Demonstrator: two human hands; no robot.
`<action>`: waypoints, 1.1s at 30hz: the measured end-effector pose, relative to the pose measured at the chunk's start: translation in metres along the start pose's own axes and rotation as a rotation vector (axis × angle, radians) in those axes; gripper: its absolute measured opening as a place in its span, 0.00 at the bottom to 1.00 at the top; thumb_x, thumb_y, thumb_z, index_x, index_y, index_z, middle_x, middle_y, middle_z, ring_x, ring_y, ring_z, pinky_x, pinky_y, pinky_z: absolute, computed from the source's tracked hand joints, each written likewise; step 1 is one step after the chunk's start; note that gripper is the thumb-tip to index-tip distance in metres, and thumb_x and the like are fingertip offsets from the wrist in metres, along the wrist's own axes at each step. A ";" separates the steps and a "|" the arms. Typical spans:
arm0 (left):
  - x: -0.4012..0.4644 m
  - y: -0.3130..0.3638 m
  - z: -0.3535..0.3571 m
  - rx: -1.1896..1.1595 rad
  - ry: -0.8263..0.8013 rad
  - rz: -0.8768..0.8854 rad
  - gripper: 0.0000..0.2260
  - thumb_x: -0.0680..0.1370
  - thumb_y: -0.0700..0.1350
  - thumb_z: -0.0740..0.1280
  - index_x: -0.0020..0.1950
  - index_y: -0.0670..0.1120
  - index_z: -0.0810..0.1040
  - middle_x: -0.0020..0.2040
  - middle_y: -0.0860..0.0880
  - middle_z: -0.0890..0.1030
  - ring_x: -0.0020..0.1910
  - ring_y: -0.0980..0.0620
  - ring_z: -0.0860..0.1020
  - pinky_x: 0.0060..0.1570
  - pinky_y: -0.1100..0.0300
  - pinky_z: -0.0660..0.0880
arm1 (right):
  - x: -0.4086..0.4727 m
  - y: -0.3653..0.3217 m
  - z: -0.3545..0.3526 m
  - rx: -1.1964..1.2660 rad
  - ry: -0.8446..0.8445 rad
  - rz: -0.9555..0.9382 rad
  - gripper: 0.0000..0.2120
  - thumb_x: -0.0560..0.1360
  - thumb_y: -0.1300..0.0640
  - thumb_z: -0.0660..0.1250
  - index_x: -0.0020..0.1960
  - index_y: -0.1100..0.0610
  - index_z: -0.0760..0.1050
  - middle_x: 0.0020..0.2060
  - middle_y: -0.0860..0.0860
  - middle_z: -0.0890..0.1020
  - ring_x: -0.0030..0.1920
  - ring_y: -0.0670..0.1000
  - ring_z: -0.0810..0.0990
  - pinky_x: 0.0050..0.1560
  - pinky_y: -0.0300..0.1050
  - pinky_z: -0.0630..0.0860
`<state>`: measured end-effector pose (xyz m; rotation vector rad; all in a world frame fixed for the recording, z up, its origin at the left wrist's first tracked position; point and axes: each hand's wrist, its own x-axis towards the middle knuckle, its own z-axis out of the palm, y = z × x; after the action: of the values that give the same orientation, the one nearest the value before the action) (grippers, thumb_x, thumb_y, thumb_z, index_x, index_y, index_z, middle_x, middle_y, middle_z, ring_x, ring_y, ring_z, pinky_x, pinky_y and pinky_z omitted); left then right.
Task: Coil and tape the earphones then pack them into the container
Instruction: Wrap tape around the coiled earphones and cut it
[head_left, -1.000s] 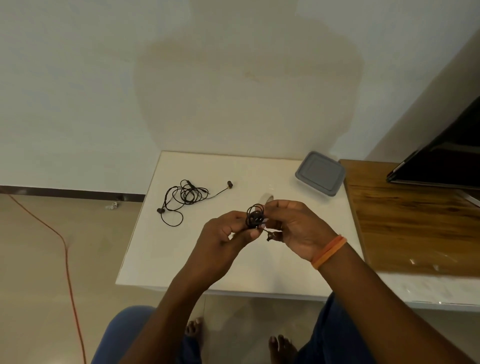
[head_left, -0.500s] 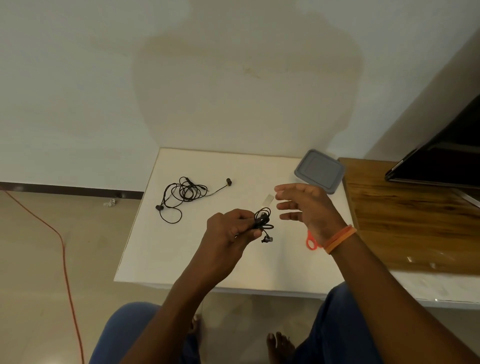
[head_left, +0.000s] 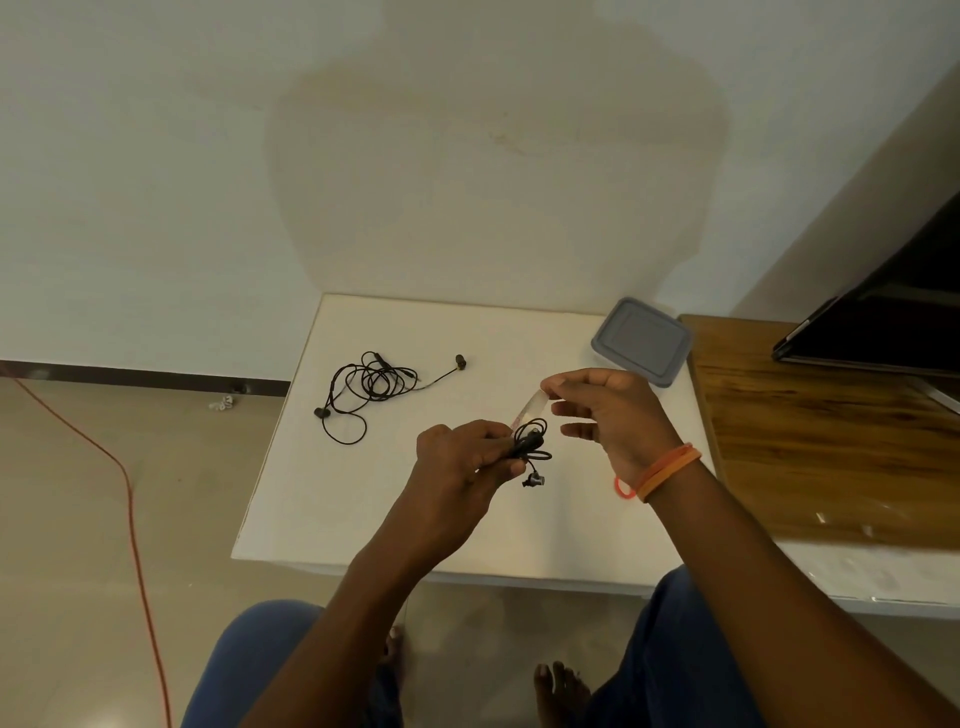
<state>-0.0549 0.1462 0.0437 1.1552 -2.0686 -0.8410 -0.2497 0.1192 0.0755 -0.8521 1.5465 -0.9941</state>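
Left hand (head_left: 465, 457) grips coiled earphones (head_left: 531, 446) – coil juts past fingertips. Right hand (head_left: 610, 415) pinches tape strip (head_left: 531, 409) just above coil – other fingers spread.

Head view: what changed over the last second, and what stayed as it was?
The right hand let go of the coiled earphones, moved away toward the container side, and now pinches a strip of clear tape that runs down to the coil. The left hand kept gripping the coil throughout. The loose earphones, the container and the table stayed put.
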 end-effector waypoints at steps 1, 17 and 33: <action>0.001 0.001 0.000 0.000 0.006 0.004 0.09 0.77 0.46 0.66 0.51 0.46 0.85 0.46 0.54 0.83 0.38 0.55 0.76 0.41 0.51 0.73 | 0.000 0.000 0.001 -0.012 0.019 -0.019 0.06 0.75 0.57 0.71 0.48 0.58 0.85 0.45 0.51 0.86 0.47 0.52 0.83 0.49 0.50 0.80; 0.014 -0.002 0.012 0.202 -0.042 -0.273 0.07 0.81 0.44 0.65 0.43 0.48 0.80 0.32 0.55 0.70 0.35 0.51 0.69 0.44 0.57 0.59 | -0.014 0.001 0.011 -0.272 0.011 -0.520 0.03 0.73 0.61 0.73 0.46 0.59 0.85 0.41 0.51 0.83 0.45 0.49 0.82 0.48 0.50 0.80; 0.012 0.003 -0.017 -0.595 0.342 -0.587 0.08 0.78 0.44 0.70 0.39 0.50 0.84 0.33 0.52 0.76 0.35 0.55 0.71 0.41 0.61 0.70 | 0.001 -0.001 -0.002 -0.108 0.044 -0.104 0.04 0.74 0.59 0.71 0.46 0.58 0.85 0.43 0.53 0.86 0.46 0.54 0.83 0.45 0.46 0.81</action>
<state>-0.0487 0.1327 0.0593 1.4366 -1.0864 -1.3058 -0.2519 0.1187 0.0761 -1.0004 1.6188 -1.0168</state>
